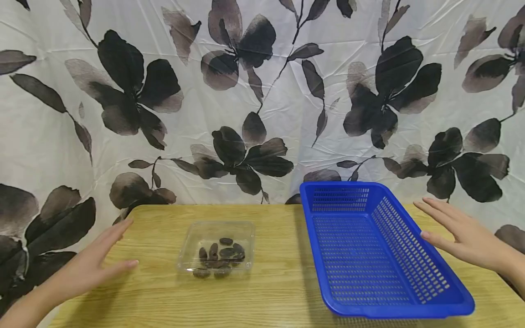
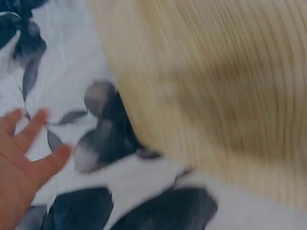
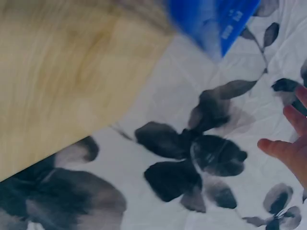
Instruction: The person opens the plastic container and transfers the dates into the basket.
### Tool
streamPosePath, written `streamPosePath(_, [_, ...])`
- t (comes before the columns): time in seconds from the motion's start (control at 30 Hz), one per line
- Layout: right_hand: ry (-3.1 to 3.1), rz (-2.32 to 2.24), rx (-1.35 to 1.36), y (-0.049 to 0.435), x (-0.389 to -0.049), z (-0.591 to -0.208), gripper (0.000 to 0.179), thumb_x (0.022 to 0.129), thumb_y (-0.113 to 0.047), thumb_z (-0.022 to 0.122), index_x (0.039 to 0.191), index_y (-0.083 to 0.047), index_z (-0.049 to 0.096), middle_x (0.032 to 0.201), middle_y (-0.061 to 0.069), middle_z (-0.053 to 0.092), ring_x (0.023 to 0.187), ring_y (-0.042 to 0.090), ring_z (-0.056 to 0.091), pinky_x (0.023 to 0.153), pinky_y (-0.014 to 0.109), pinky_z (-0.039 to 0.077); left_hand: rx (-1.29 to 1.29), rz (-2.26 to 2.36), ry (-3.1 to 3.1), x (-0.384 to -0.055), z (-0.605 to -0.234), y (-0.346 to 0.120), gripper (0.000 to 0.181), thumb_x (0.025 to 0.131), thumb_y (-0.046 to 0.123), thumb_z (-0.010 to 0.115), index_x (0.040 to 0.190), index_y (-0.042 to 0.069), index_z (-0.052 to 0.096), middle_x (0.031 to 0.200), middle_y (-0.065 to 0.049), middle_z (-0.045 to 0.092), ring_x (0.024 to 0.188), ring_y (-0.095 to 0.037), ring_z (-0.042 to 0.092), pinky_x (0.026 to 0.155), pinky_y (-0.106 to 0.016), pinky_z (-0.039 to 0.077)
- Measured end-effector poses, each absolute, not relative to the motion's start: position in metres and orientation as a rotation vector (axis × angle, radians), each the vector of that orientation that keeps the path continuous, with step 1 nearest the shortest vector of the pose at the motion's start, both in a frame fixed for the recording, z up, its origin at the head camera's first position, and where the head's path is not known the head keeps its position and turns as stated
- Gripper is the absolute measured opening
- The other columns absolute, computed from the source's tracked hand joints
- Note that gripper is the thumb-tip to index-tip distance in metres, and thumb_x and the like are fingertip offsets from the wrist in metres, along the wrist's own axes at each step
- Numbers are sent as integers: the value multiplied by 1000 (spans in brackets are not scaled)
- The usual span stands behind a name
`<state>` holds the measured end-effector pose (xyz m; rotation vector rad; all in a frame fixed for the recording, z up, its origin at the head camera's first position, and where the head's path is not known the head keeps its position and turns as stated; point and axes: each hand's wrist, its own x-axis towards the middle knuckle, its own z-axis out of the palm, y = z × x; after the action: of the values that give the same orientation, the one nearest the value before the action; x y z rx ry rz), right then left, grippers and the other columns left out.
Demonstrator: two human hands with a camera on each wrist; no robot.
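Observation:
A clear plastic box (image 1: pixel 190 241) sits on the table, left of the middle, with several dark brown oval pieces (image 1: pixel 226 241) that look like dates. To its left hovers my left hand (image 1: pixel 92 266), fingers extended and nothing held; it also shows at the edge of the left wrist view. A blue perforated plastic basket (image 1: pixel 361 259) stands at the right of the table. Beside its right rim is my right hand (image 1: pixel 465 232), fingers straight and spread, holding nothing. The thumb overlaps the rim in the head view, while the right wrist view shows hand and basket apart.
The wood-grain table (image 1: pixel 270 291) ends at the back against a white cloth (image 1: pixel 320 114) printed with dark flowers. A stretch of table separates the box from the basket. Blur softens the table in both wrist views.

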<state>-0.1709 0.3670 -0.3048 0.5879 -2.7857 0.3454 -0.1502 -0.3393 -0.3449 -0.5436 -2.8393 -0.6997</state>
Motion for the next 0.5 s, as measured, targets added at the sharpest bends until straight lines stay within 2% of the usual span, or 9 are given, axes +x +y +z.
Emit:
streamPosePath(0.1, [-2733,481,730,351,-176,-291,66,85,-20,69,143,-12,38,137,24,40,125,49,31,89,73,24,-438,-1055,-2927,-151,-350,-329,85,85,25,69,149,7,16,139,-30,31,109,-45,50,74,-54,49])
streamPosePath(0.23, [-2733,480,839,322,-179,-270,54,86,-21,68,135,-14,48,131,16,50,119,42,42,82,66,37,-352,-1687,-2920,-153,-364,-316,76,90,17,63,147,1,14,139,-34,26,114,-45,48,78,-40,52])
streamPosePath(0.37, [-2712,394,995,284,-182,-252,41,88,-24,66,127,-15,57,123,8,57,114,34,51,84,58,44,-264,-2085,-2835,-153,-377,-302,79,90,14,61,147,0,8,140,-36,19,119,-42,45,84,-42,50])
streamPosePath(0.5, [-2691,350,1172,244,-188,-242,34,90,-27,63,122,-16,61,121,0,59,115,27,52,90,51,45,-167,-2225,-2770,-154,-387,-291,81,90,13,61,147,-3,6,137,-34,28,114,-35,51,86,-43,49])
